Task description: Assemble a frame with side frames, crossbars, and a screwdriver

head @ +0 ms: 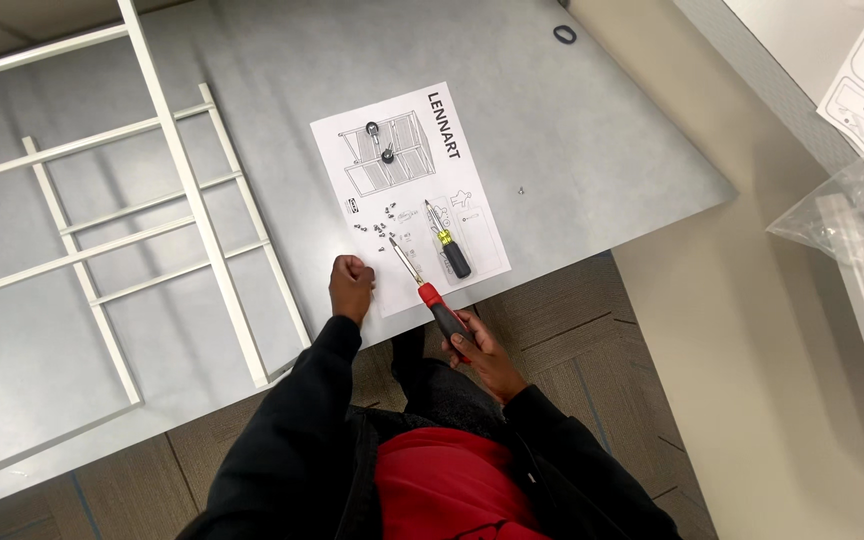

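Observation:
My right hand (482,350) grips a red-handled screwdriver (422,285) whose metal tip points up toward several small screws (380,228) scattered on a white instruction sheet (407,190). My left hand (351,283) is closed into a fist at the sheet's near left corner, resting on the grey table (552,130); I cannot tell if anything is inside it. A second screwdriver (448,243) with a black and yellow handle lies on the sheet to the right. Two small round wheels (379,142) lie on the sheet's upper part.
A white metal frame (182,190) with rails lies flat on the table's left half. A black ring (564,34) sits at the far edge, a lone screw (521,190) right of the sheet. A clear plastic bag (852,210) and more paper rest on a surface at right.

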